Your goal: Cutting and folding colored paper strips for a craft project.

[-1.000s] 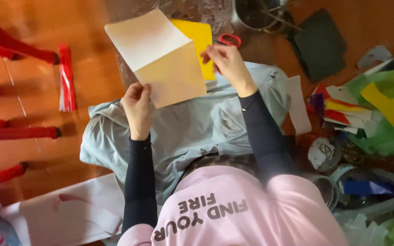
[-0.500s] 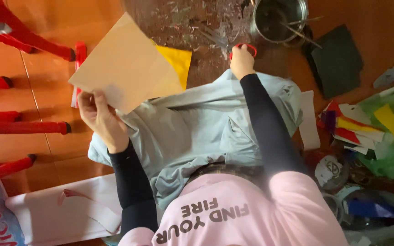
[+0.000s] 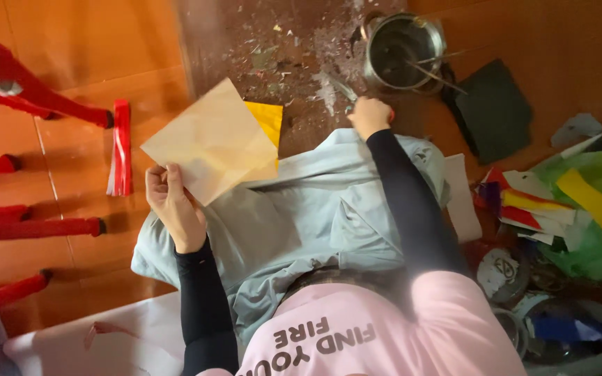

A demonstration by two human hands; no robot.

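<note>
My left hand (image 3: 171,204) pinches the lower corner of a cream paper sheet (image 3: 207,139) and holds it up over my lap. A yellow sheet (image 3: 267,120) shows behind its right edge. My right hand (image 3: 368,115) is stretched forward to the floor, closed around a pair of scissors (image 3: 345,90). The metal blades stick out to the upper left, and a bit of red handle shows by the fingers. A grey-blue cloth (image 3: 315,209) covers my lap under both arms.
A metal pot (image 3: 402,49) with thin sticks stands just beyond the right hand, with paper scraps on the dark floor beside it. A dark square sheet (image 3: 492,108) and a green bag of coloured paper (image 3: 593,216) lie right. Red chair legs (image 3: 33,226) and a red-and-white strip bundle (image 3: 120,146) lie left.
The left hand has carried the cream sheet left and lower. The right hand let go of the sheet and reached forward to the scissors by the pot.
</note>
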